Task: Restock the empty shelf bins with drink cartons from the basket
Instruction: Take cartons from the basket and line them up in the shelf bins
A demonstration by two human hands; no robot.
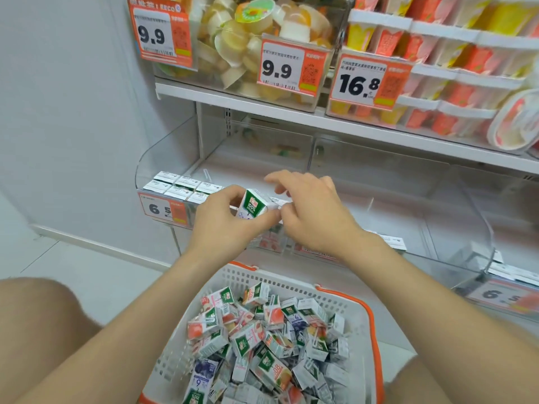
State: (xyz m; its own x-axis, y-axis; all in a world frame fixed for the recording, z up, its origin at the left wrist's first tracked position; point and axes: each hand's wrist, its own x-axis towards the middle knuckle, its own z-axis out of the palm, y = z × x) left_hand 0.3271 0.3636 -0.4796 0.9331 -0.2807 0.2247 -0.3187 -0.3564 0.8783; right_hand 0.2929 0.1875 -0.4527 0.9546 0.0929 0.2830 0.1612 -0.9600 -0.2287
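The lower shelf bin (379,182) was open at top and front, its white floor bare right of the 2 rows of stocked cartons (180,186) filling its left end. The upper shelf (291,115) overhung it and capped the headroom. A clear curved divider (481,217) walled the right side. The left hand (221,223), right hand (315,211) and a held carton (252,205) crowded the front edge. The heaped basket (370,316) stood below.

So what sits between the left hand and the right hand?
One green-and-white drink carton, held by the left hand, with the right hand close beside it; the head view shows it.
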